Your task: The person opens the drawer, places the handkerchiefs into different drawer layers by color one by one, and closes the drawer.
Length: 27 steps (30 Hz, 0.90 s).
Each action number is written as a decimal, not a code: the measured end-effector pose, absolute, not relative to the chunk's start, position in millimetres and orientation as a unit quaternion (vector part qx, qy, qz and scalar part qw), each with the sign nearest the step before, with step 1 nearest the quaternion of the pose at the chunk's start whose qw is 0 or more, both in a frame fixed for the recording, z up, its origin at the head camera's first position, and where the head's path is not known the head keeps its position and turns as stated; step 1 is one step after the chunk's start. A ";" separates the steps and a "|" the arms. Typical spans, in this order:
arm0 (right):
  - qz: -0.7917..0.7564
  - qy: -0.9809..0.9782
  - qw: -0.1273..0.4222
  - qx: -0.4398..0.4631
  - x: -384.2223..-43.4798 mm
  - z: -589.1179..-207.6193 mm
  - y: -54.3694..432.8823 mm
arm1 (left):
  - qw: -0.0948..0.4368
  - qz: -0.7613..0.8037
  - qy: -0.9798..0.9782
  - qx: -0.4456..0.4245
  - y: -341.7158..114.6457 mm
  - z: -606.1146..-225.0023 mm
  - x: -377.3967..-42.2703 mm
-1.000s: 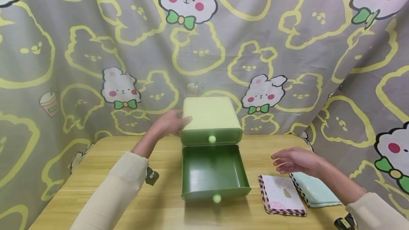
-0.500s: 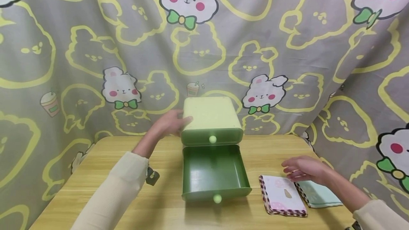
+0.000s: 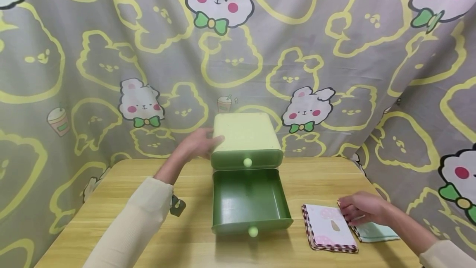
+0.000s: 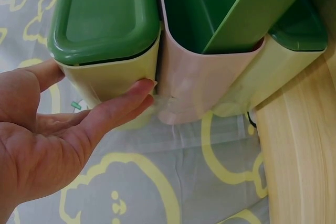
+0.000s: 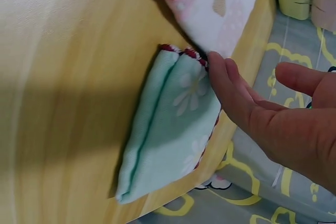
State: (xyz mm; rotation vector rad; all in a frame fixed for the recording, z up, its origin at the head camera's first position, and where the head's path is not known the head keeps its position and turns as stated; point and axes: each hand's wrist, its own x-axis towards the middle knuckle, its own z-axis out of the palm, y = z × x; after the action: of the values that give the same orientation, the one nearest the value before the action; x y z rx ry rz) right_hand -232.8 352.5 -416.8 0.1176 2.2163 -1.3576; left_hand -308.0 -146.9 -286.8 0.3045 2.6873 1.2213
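Mint cloth (image 5: 165, 116) (folded) lies by the right hand (image 3: 366, 208), left hand (image 3: 198, 142) touching cabinet (image 3: 246, 133)

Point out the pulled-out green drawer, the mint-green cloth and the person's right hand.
Green drawer (image 3: 246, 204), head view: on its bare inside floor.
Mint-green cloth (image 5: 170, 124), right wrist view: middle of its upper face.
Right hand (image 3: 365, 207), head view: middle of the hand.

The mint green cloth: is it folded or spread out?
Folded. In the right wrist view, the mint green cloth lies as a compact pad, with stacked layers showing along its edge.
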 end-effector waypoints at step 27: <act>-0.461 0.827 0.307 0.101 -223.4 -431.5 336.5 | 0.083 0.415 0.900 0.106 -146.6 -287.4 -307.7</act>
State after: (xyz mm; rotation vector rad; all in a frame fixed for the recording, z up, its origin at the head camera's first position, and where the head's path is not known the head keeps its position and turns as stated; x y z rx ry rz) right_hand -223.4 336.5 -431.5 0.2659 2.1860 -1.2187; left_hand -307.7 -146.6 -287.4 0.3179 2.6865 1.2403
